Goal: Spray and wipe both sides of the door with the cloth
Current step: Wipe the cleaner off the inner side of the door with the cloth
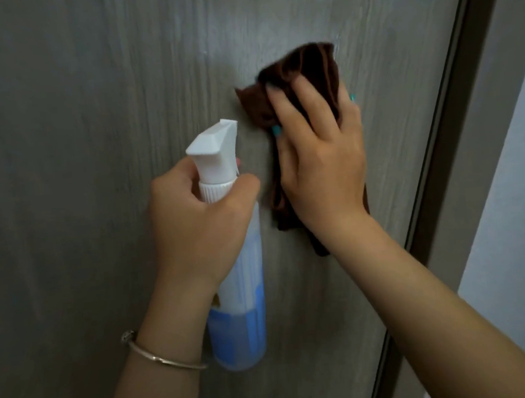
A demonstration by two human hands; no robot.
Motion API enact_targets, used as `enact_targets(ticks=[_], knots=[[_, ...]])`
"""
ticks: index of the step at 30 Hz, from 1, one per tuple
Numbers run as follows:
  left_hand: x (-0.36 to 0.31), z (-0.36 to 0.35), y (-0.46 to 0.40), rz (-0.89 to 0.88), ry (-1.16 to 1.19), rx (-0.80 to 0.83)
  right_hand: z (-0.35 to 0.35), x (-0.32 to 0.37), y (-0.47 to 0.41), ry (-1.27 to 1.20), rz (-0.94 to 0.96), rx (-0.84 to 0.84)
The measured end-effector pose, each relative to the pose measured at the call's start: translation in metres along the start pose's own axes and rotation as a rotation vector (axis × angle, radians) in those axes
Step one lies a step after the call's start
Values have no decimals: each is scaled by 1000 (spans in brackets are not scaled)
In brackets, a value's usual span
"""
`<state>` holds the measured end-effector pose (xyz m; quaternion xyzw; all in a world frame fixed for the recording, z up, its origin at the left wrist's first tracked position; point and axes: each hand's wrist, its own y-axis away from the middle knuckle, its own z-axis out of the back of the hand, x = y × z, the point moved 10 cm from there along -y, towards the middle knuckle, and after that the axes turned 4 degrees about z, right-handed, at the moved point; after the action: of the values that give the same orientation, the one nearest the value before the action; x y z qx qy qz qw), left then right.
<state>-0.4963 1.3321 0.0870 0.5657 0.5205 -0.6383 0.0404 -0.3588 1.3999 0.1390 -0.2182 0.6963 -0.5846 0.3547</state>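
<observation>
Pretty sure anyone would peg this as a home, I'm right up against an interior door (122, 115) with that grey wood-grain laminate finish, sitting in a dark frame (457, 139). Plain white painted wall (513, 210) just past it on the right. Ordinary household spray bottle (237, 295) in front of it too.
</observation>
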Motion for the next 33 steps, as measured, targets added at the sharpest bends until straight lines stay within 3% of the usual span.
enact_targets(ticks=[4, 10, 16, 23, 33], knots=[[-2, 2, -7, -17, -4, -32, -6, 11, -20, -50, -76, -56], [3, -6, -1, -2, -41, -37, 4, 2, 4, -10, 238, 74], [4, -19, 8, 19, 15, -13, 29, -84, 38, 42, -195, 78], [7, -33, 21, 70, 59, 37, 27, -40, 101, 42, -194, 155], [5, -28, 24, 51, 1, 50, 26, -61, 64, 42, -300, 93]])
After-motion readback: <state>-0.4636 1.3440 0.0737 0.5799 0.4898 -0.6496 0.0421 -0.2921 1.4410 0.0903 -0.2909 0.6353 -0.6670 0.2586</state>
